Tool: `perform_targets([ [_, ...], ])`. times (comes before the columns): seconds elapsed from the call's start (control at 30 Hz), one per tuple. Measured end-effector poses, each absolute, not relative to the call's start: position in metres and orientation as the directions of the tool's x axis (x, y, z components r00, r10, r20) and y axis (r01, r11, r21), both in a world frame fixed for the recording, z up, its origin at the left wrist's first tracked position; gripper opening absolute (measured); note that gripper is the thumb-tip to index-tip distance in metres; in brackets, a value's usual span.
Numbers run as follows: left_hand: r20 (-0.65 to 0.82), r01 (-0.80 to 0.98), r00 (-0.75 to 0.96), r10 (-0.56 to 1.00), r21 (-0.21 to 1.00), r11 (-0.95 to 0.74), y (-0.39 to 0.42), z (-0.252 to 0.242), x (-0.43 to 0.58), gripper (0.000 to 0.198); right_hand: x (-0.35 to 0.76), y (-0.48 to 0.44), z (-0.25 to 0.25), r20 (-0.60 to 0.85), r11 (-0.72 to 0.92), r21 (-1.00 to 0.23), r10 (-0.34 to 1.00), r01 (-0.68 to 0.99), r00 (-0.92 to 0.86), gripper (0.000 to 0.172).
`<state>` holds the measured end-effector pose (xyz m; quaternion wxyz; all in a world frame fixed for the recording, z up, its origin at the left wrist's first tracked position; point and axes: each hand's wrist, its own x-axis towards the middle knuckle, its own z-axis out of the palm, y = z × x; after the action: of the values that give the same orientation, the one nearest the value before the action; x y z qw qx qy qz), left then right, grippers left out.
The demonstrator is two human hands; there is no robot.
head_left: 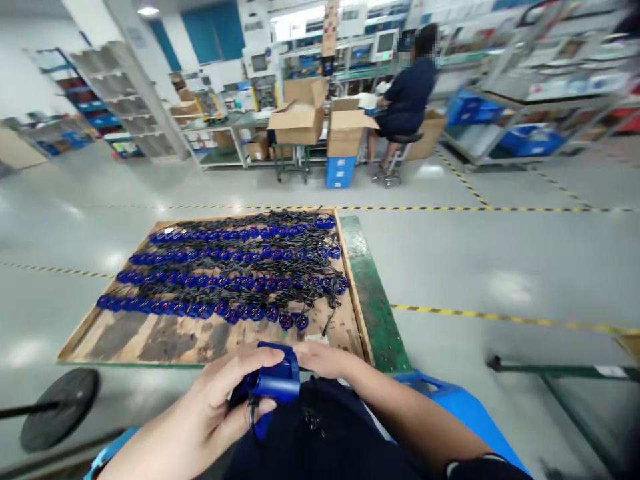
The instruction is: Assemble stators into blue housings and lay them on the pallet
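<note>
Item: blue part (277, 381), one piece, with a black cable (251, 419) looping under it.
Writing: none legible on the part. Print on the far boxes (297, 123) is too blurred to read.
Position: the part is held low at centre, over the lap, just short of the near edge of the worktop (150, 337).
Left grip (215, 407): clenched round the part from the left, thumb under, fingers over its top.
Right grip (325, 360): fingertips touch the part's upper right corner. Whether it clasps or only rests there cannot be told.
On the worktop: rows (225, 267) of like blue parts with tangled black leads fill the far half. The near strip is bare, stained wood.
Edges: a green rail (373, 293) runs along the right side. A blue bin (460, 407) is close by the right arm, and a black disc (57, 407) lies on the floor (500, 267) to the left.
Room: open floor lies right of the rail, crossed by a yellow line (500, 319). A seated person (410, 93) is well apart at the far benches.
</note>
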<state>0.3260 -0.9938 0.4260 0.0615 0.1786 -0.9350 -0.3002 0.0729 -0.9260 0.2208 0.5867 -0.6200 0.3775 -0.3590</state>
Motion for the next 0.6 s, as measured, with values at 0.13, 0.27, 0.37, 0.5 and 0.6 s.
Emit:
perform_targets([
  [0.13, -0.033, -0.228, -0.964, -0.265, 0.615, 0.755, -1.022, 0.403, 0.315, 0.055, 0.069, -0.882, 0.205, -0.081, 0.043, -0.994, -0.914, -0.105, 0.398, 0.073],
  [0.27, -0.014, -0.196, -0.971, -0.237, 0.611, 0.767, -1.037, 0.386, 0.306, 0.053, 0.072, -0.864, 0.21, -0.214, 0.134, -0.95, -0.937, -0.282, 0.277, 0.075],
  [0.37, 0.046, -0.135, -0.981, -0.189, 0.537, 0.832, -1.041, 0.373, 0.295, 0.055, 0.062, -0.871, 0.221, -0.297, 0.206, -0.861, -0.946, -0.465, 0.13, 0.037],
  [0.5, 0.072, -0.001, -0.997, -0.025, 0.315, 0.949, -1.035, 0.323, 0.276, 0.056, 0.02, -0.894, 0.231, -0.254, 0.214, -0.629, -0.965, -0.748, -0.063, 0.011],
  [0.6, -0.034, 0.058, -0.997, 0.065, 0.174, 0.983, -1.025, 0.263, 0.257, 0.052, -0.012, -0.921, 0.225, -0.306, 0.231, -0.536, -0.95, -0.812, -0.068, 0.008],
])
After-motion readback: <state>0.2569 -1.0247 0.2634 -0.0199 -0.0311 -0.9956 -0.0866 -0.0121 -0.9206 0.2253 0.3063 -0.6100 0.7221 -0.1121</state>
